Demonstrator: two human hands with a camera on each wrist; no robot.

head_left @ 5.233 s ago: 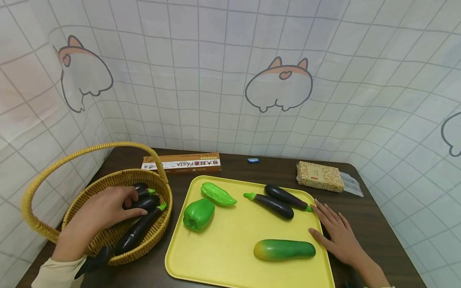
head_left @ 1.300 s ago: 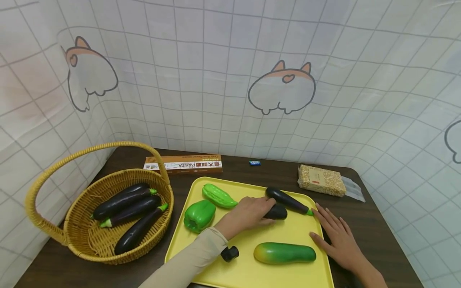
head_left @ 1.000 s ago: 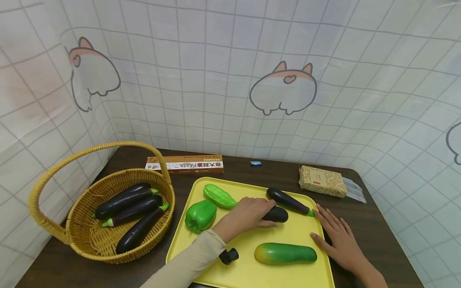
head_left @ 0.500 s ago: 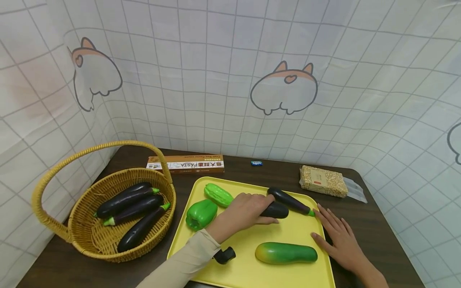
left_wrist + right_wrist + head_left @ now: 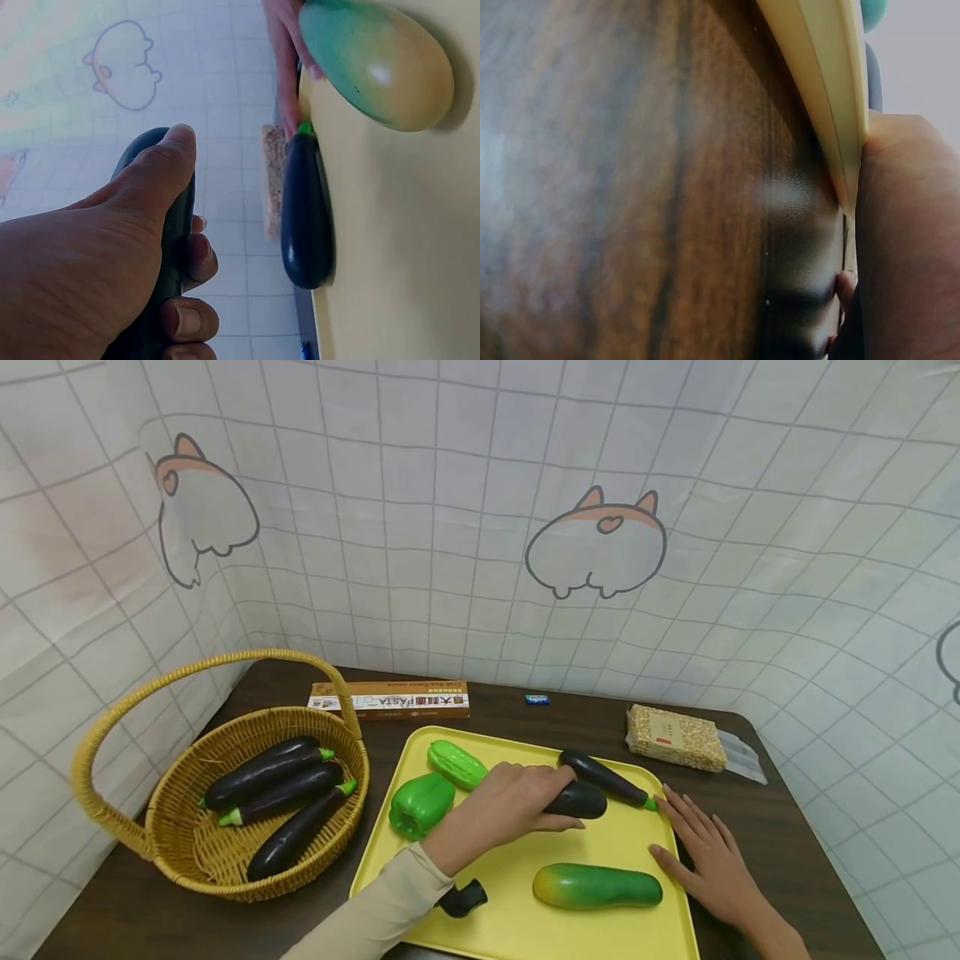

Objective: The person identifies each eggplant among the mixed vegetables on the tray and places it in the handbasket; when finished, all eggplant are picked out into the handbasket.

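My left hand point(image 5: 510, 806) grips a dark purple eggplant point(image 5: 585, 800) over the yellow tray point(image 5: 577, 931). In the left wrist view the thumb and curled fingers wrap this eggplant point(image 5: 178, 225), raised off the tray; its stem end is hidden by the hand. A second eggplant point(image 5: 607, 777) lies near the tray's back right corner, its green stem at the fingertips of my right hand point(image 5: 705, 856). That hand rests on the tray's right rim with its fingers straight. Several more eggplants point(image 5: 288, 793) lie in the wicker basket point(image 5: 180, 881) at the left.
On the tray are a green bell pepper point(image 5: 422, 806), a bumpy green vegetable point(image 5: 456, 764) and a long green vegetable with a yellow end point(image 5: 597, 887). Behind stand a pasta box point(image 5: 390, 700), a small blue packet point(image 5: 537, 699) and a bag of grains point(image 5: 675, 737).
The left hand has gone from the basket to the tray and taken hold of an eggplant there. Over the last second it has lifted it slightly. The right hand stays at the rim.
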